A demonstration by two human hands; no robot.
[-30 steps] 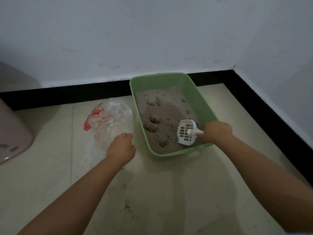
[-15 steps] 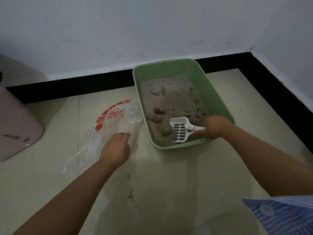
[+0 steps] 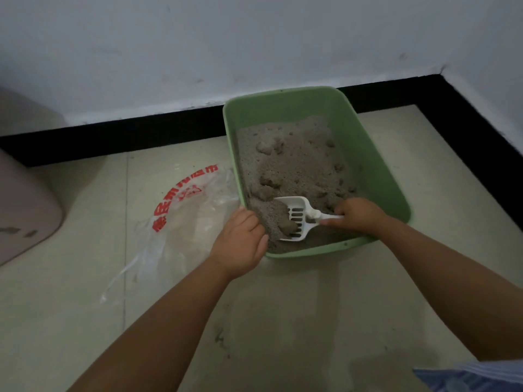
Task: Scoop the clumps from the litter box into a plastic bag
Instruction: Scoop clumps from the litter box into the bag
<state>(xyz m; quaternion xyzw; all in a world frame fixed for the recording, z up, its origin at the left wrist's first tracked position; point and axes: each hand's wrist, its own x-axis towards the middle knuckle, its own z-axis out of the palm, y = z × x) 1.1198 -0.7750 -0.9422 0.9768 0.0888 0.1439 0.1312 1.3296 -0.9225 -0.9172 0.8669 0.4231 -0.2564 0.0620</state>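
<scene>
Holding the scoop (image 3: 294, 219) by its handle, our right hand (image 3: 359, 216) curls tight, one clump (image 3: 288, 226) aboard above the box (image 3: 376, 171). Our left hand (image 3: 240, 244) pinches the bag (image 3: 195, 219) at the box's near-left rim, likely keeping its mouth close. More clumps lie behind; a pink bin (image 3: 25, 210) stands well left.

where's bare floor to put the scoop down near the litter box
Bare floor lies in front of the litter box, between the two forearms. More shows right of the box, up to the black baseboard. Left is crowded: the plastic bag fills the space beside the box, with the left hand at that corner. The right hand holds the scoop.
</scene>
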